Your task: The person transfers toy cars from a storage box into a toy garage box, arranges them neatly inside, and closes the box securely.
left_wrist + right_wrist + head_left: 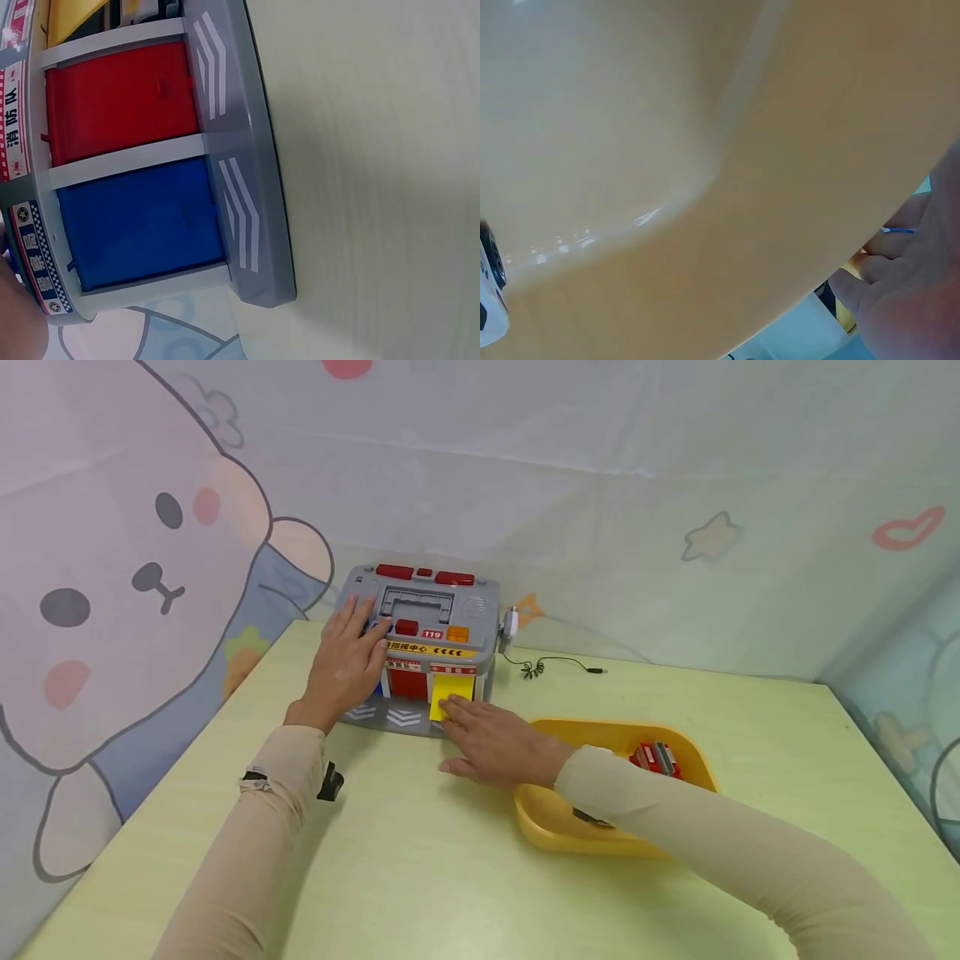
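A grey toy fire and police station (pixel 480 602) stands at the back of the table. My left hand (pixel 347 664) rests on its top left part with fingers extended. At the front, my right hand (pixel 498 743) touches the yellow garage door (pixel 448 687) with nearly straight fingers. That door is tilted outward, and part of a white and black object (pixel 142 9) shows behind it in the left wrist view. Beside it, the red door (pixel 124 101) and the blue door (pixel 142 221) are closed. The right palm hides part of the station's front edge.
A yellow tray (pixel 543 839) sits under my right forearm, with a red toy vehicle (pixel 656 758) inside. A white toy part with a black wheel (pixel 491 289) also shows in it. Behind lies a thin black cable (pixel 558 658). A patterned cloth backdrop (pixel 600 527) borders the table.
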Demonstrator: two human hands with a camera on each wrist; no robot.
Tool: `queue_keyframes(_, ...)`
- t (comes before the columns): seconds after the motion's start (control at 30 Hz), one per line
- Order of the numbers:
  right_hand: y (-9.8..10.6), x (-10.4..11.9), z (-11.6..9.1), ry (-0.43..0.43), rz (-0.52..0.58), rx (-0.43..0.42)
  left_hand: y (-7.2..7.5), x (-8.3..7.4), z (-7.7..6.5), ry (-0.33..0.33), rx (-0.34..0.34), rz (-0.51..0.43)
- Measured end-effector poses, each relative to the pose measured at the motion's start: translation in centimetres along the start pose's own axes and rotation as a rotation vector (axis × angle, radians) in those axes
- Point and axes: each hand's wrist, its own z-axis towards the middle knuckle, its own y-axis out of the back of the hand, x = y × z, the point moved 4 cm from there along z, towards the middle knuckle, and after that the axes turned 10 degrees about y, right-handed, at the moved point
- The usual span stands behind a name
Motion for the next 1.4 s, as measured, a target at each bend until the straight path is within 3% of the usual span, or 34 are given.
queue_keyframes(0.43,-0.7,-0.8,0.5,-0.03,-0.074,0.058,-0.7,-0.5,0.3,0.047,-0.091,-0.101)
queue_keyframes(0.6,-0.8,-0.9,0.5,-0.028,-0.072,0.053,-0.8,-0.7,0.4,0.056,-0.118,-0.095)
queue_keyframes(1.0,-0.9,-0.8,0.6,-0.037,-0.068,0.064,-1.0,-0.4,0.3,0.082,-0.07,-0.063)
queue_keyframes(1.4,-0.6,-0.6,0.9,-0.066,-0.031,0.089,-1.1,-0.4,0.5,0.115,-0.108,-0.115)
